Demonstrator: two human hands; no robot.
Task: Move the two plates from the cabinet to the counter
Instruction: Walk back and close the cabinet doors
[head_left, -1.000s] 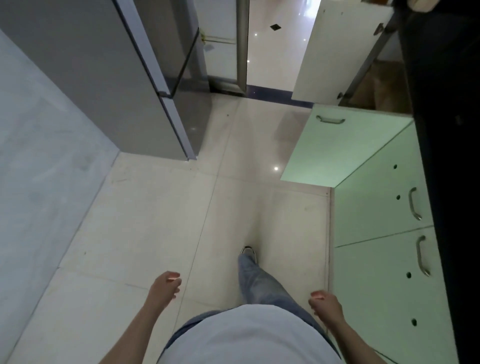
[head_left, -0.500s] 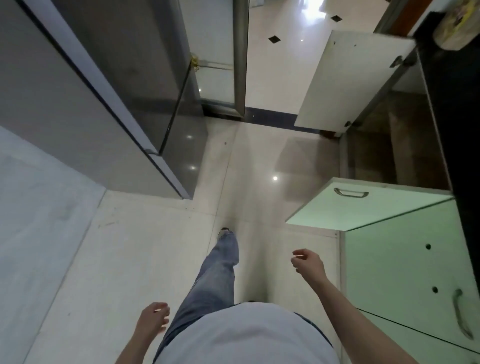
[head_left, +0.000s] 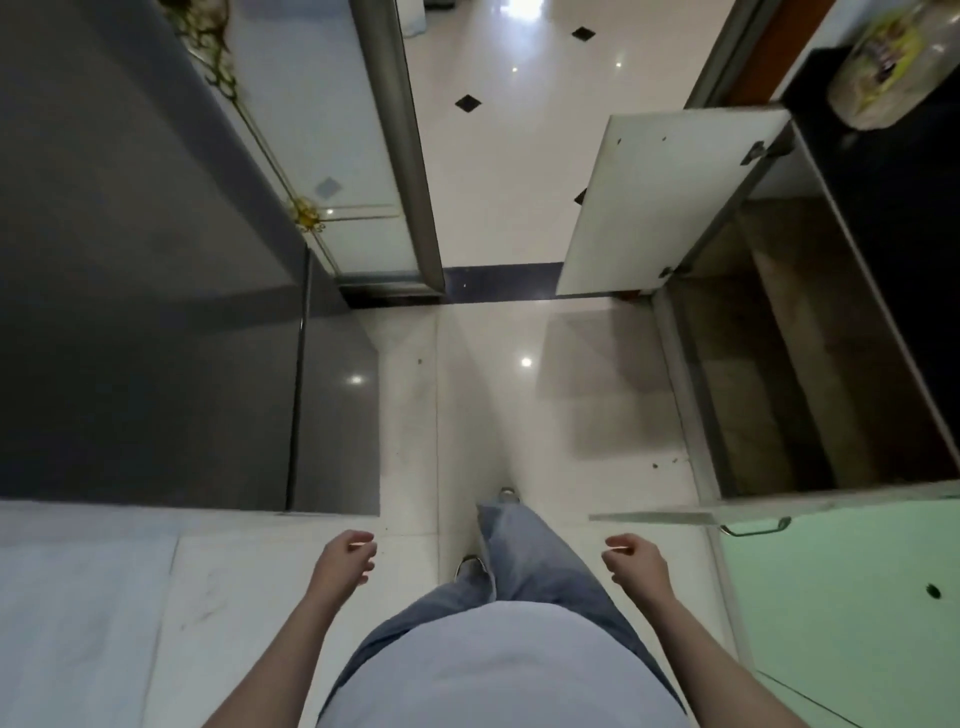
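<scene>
No plates show in this view. An open low cabinet (head_left: 769, 374) lies ahead on the right, its brown shelves dim and bare as far as I can see. Its white door (head_left: 660, 202) swings out at the far side and a green door (head_left: 675, 515) stands edge-on at the near side. The black counter (head_left: 914, 249) runs above it along the right edge. My left hand (head_left: 345, 564) and my right hand (head_left: 634, 566) hang low in front of me, fingers loosely curled, holding nothing.
A grey fridge (head_left: 156, 312) fills the left. A glass sliding door (head_left: 332, 135) and doorway lie ahead. A clear jar (head_left: 883, 62) rests on the counter's far end. Green cabinet fronts (head_left: 852, 613) line the near right. White tiled floor (head_left: 483, 374) runs between.
I have walked forward toward the open cabinet, which now sits closer and lower in view. My right hand dropped back; my left hand swung forward.
</scene>
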